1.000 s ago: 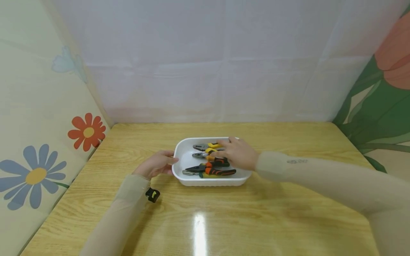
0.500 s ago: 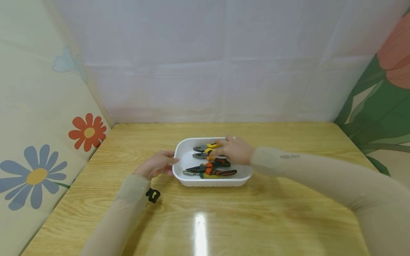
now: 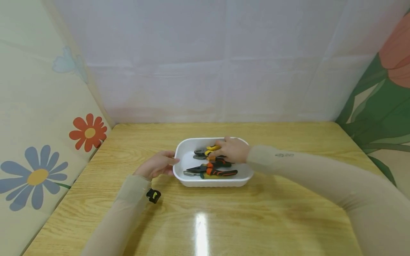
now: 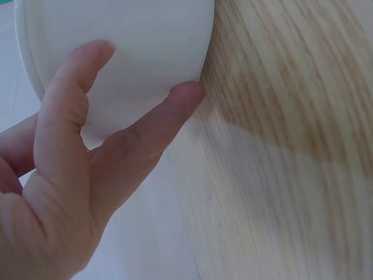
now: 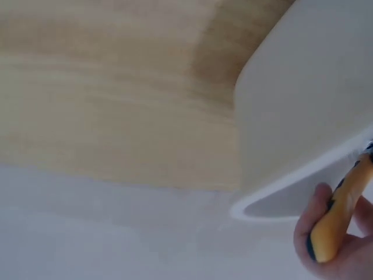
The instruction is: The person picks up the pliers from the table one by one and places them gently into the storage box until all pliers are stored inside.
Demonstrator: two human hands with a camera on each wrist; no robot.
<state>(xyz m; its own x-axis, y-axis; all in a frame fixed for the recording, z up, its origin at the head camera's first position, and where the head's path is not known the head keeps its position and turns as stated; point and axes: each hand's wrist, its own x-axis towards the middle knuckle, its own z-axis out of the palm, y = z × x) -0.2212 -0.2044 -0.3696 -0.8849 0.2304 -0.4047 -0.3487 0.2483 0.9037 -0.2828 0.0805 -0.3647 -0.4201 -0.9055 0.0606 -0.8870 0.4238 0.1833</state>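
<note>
A white tray (image 3: 213,183) with several pairs of pliers stands on the table. My left hand (image 3: 157,165) holds its left end, thumb at the rim; in the left wrist view its fingers (image 4: 143,125) lie against the outer wall. Over the tray's back right part, my right hand (image 3: 234,150) grips yellow-handled pliers (image 5: 335,227), the handle lying between thumb and fingers. In the head view their jaws overlap a second pair beside them. Nearer the front lie long-nose pliers (image 3: 221,172) with black and orange handles, across a pair with a yellow-green handle (image 3: 211,176).
The wooden table (image 3: 288,220) reaches back to a pale cloth backdrop (image 3: 221,71). Flower-printed panels (image 3: 35,106) stand at both sides. A small black strap piece (image 3: 153,195) hangs at the left wrist.
My right hand has moved slightly left, and the yellow-handled pliers have shifted toward the front, closer against the pair beside them. The left hand and tray have stayed nearly in place.
</note>
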